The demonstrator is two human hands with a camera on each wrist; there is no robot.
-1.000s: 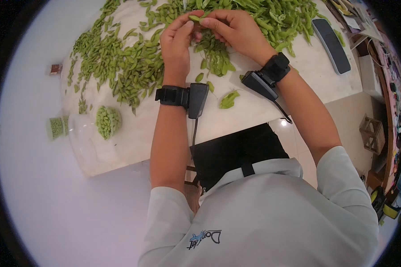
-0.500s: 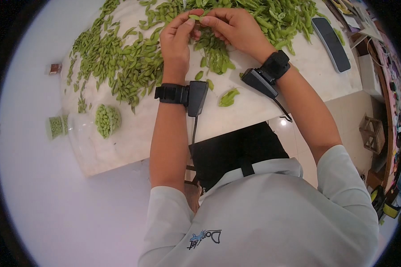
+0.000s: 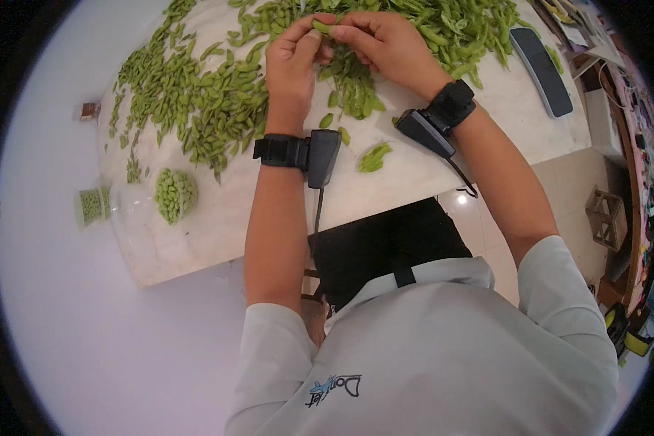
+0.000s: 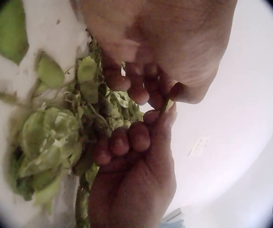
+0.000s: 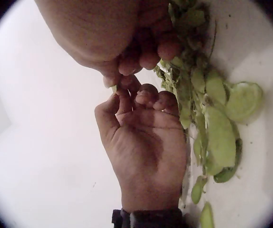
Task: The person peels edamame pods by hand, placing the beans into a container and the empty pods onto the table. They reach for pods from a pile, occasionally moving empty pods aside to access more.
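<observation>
In the head view a green pod [image 3: 323, 27] lies between the two hands, pinched by the thumb and fingers of the left hand [image 3: 292, 64] at one end and of the right hand [image 3: 394, 51] at the other. Both wrist views show the thumbs meeting at the pod [image 4: 168, 105], most of which the fingers hide. The other fingers of both hands are curled. Beneath and beside the hands are green leaves and pods [image 5: 221, 137] on the pale table [image 3: 269, 218].
A wide spread of pods [image 3: 218, 109] covers the table's left part. Shelled beans fill a clear container [image 3: 174, 196] near the left corner, with another container [image 3: 91, 207] beyond the edge. A phone [image 3: 541, 73] lies at the right; loose leaves [image 3: 374, 157] lie nearer the person.
Both hands keep their pinch on the pod and have shifted only slightly; the pod is tilted a little more than before.
</observation>
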